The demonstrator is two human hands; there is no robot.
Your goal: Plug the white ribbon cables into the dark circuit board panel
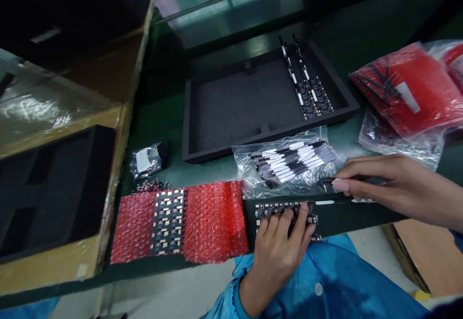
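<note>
My left hand point(278, 246) rests over a black circuit board panel point(267, 209) at the table's front edge, its bent fingers holding the board down and hiding much of it. The index fingertip presses at the board's upper edge, near the end of a thin black-and-white strip point(325, 202) that runs off to the right. My right hand point(383, 181) is closed on dark tweezers point(361, 178), their tips pointing left over a clear plastic bag point(249, 184). On that bag lies a pile of similar black-and-white strips point(292, 159).
Behind the bag stands a black foam tray point(210, 152) holding boards with strips point(313, 97). Red bubble wrap point(210, 222) with another circuit board panel point(168, 222) lies left, near a small silver bag point(146, 159). Red packets point(415, 87) sit right; another black tray point(87, 184) is far left.
</note>
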